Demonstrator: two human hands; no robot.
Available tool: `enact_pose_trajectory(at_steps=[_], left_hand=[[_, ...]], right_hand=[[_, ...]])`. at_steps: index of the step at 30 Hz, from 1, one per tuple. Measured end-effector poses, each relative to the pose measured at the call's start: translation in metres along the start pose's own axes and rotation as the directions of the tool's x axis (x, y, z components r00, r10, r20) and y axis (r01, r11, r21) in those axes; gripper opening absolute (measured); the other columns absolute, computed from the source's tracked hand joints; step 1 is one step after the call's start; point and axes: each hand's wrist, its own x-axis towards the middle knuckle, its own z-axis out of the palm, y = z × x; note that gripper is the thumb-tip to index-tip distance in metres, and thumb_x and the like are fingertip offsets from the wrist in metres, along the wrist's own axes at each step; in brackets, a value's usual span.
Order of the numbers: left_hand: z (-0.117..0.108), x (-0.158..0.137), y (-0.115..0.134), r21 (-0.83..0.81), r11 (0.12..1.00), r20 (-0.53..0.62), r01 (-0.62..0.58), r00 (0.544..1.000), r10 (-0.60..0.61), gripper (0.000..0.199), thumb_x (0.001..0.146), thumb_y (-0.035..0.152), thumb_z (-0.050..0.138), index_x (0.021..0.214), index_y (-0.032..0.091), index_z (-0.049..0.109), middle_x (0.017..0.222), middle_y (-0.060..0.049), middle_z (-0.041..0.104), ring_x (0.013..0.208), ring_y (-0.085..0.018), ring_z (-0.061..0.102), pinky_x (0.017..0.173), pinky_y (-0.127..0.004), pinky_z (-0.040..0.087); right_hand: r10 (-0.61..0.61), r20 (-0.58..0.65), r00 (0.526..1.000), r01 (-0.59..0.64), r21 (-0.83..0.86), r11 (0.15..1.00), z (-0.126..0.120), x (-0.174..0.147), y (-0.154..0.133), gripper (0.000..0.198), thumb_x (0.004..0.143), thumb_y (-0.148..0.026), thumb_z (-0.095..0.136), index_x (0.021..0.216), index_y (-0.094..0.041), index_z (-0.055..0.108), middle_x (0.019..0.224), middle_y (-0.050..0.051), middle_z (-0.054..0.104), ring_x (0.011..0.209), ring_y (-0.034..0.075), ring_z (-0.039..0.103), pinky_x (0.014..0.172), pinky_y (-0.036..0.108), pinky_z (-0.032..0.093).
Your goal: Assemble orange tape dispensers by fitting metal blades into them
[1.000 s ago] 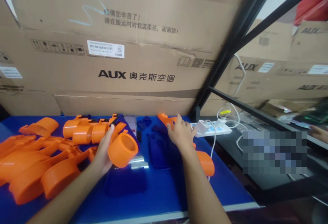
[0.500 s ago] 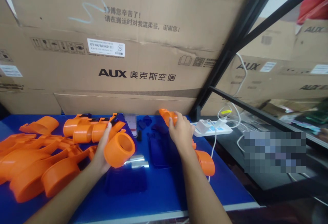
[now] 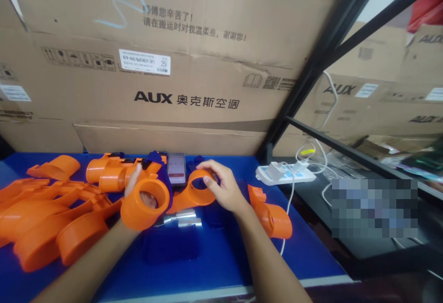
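Observation:
My left hand (image 3: 132, 182) is closed on an orange plastic ring-shaped part (image 3: 140, 213), its fingers partly hidden behind the wide ring. A dark blue piece (image 3: 165, 180) sits against that part on its right. In my right hand (image 3: 224, 186), thumb and fingers pinch the rim of a second orange ring part with a tapered arm (image 3: 199, 196). The arm's tip points left and comes close to the blue piece; whether they touch I cannot tell. Below them lie silver metal pieces (image 3: 183, 216) on the blue tabletop (image 3: 235, 259).
Several orange ring parts (image 3: 38, 220) are heaped at the left. Another orange part (image 3: 277, 220) lies at the right, near a white power strip (image 3: 285, 173) with cables. A phone (image 3: 176, 169) rests at the back, before a large cardboard box (image 3: 187, 72). A black frame post (image 3: 304, 86) rises at the right.
My right hand has come left and nearer with its orange part, whose ring now faces me. My left hand has shifted slightly left and turned its part, bringing the blue piece into clearer sight.

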Motion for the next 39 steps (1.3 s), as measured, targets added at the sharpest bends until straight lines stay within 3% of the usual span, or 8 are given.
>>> enact_pose_trajectory(at_steps=[7, 11, 15, 20, 24, 29, 33, 39], left_hand=[[-0.004, 0.001, -0.001, -0.007, 0.997, -0.015, 0.075, 0.997, -0.075, 0.028, 0.094, 0.05, 0.063, 0.083, 0.024, 0.069, 0.064, -0.002, 0.071, 0.057, -0.02, 0.071, 0.061, -0.031, 0.064], [0.001, -0.002, -0.005, 0.083, 0.996, 0.015, 0.026, 1.0, -0.028, 0.029, 0.093, 0.049, 0.066, 0.093, 0.02, 0.071, 0.067, -0.002, 0.073, 0.061, -0.019, 0.072, 0.067, -0.032, 0.064], [-0.001, 0.001, -0.012, 0.26, 0.946, -0.036, -0.194, 0.977, 0.211, 0.029, 0.092, 0.04, 0.071, 0.108, 0.017, 0.068, 0.094, -0.006, 0.079, 0.079, -0.02, 0.077, 0.074, -0.03, 0.063], [-0.012, 0.01, -0.017, 0.455, 0.826, -0.016, -0.334, 0.924, 0.382, 0.039, 0.081, 0.046, 0.082, 0.103, 0.019, 0.063, 0.083, -0.001, 0.076, 0.061, -0.014, 0.072, 0.062, -0.024, 0.06], [-0.013, 0.009, -0.022, 0.514, 0.809, 0.021, -0.285, 0.947, 0.32, 0.046, 0.08, 0.052, 0.081, 0.103, 0.017, 0.063, 0.08, -0.004, 0.075, 0.065, -0.016, 0.074, 0.062, -0.024, 0.06], [-0.013, 0.006, -0.02, 0.562, 0.785, 0.101, -0.262, 0.963, 0.249, 0.043, 0.083, 0.046, 0.08, 0.113, 0.018, 0.066, 0.085, -0.004, 0.074, 0.071, -0.019, 0.074, 0.061, -0.025, 0.059], [-0.012, 0.004, -0.016, 0.724, 0.569, 0.225, -0.39, 0.913, 0.339, 0.032, 0.08, 0.032, 0.083, 0.108, 0.021, 0.074, 0.092, -0.004, 0.074, 0.082, -0.019, 0.071, 0.074, -0.026, 0.056], [-0.014, -0.005, -0.021, 0.829, -0.037, 0.553, -0.558, 0.811, 0.191, 0.027, 0.078, 0.033, 0.083, 0.104, 0.029, 0.078, 0.108, -0.007, 0.073, 0.109, -0.031, 0.062, 0.104, -0.046, 0.043]], right_hand=[[0.019, 0.178, 0.984, -0.014, -0.029, 0.999, -0.002, 0.004, 0.002, 0.03, 0.079, -0.017, 0.051, 0.104, -0.021, 0.067, 0.101, 0.004, 0.071, 0.092, 0.023, 0.064, 0.083, 0.035, 0.048], [0.063, 0.22, 0.973, -0.057, -0.03, 0.998, -0.003, 0.004, -0.001, 0.024, 0.094, -0.027, 0.048, 0.105, -0.021, 0.068, 0.097, 0.004, 0.072, 0.09, 0.023, 0.065, 0.082, 0.035, 0.05], [-0.004, 0.175, 0.985, 0.006, -0.012, 1.0, 0.002, 0.002, -0.009, 0.042, 0.1, -0.046, 0.05, 0.135, -0.024, 0.06, 0.123, 0.009, 0.07, 0.103, 0.026, 0.066, 0.089, 0.039, 0.052], [-0.155, 0.105, 0.982, 0.161, -0.052, 0.986, 0.017, -0.002, -0.019, 0.081, 0.082, -0.058, 0.075, 0.15, -0.024, 0.046, 0.146, 0.014, 0.057, 0.132, 0.033, 0.056, 0.111, 0.048, 0.043], [-0.073, 0.019, 0.997, 0.074, -0.052, 0.996, 0.025, -0.002, -0.02, 0.05, 0.087, -0.044, 0.073, 0.13, -0.023, 0.059, 0.125, 0.011, 0.069, 0.111, 0.028, 0.067, 0.099, 0.041, 0.051], [0.138, -0.196, 0.971, -0.102, 0.186, 0.977, 0.024, 0.003, -0.008, 0.025, 0.091, -0.042, 0.063, 0.105, -0.02, 0.062, 0.095, 0.004, 0.07, 0.085, 0.021, 0.068, 0.077, 0.032, 0.056], [0.276, -0.429, 0.86, -0.171, 0.266, 0.949, 0.012, 0.009, 0.012, 0.024, 0.092, -0.042, 0.056, 0.098, -0.019, 0.063, 0.094, 0.004, 0.07, 0.086, 0.022, 0.067, 0.079, 0.032, 0.055], [0.371, -0.674, 0.639, -0.43, 0.086, 0.899, -0.019, 0.01, 0.042, 0.024, 0.091, -0.041, 0.048, 0.099, -0.021, 0.058, 0.094, 0.004, 0.065, 0.095, 0.027, 0.063, 0.084, 0.038, 0.053]])
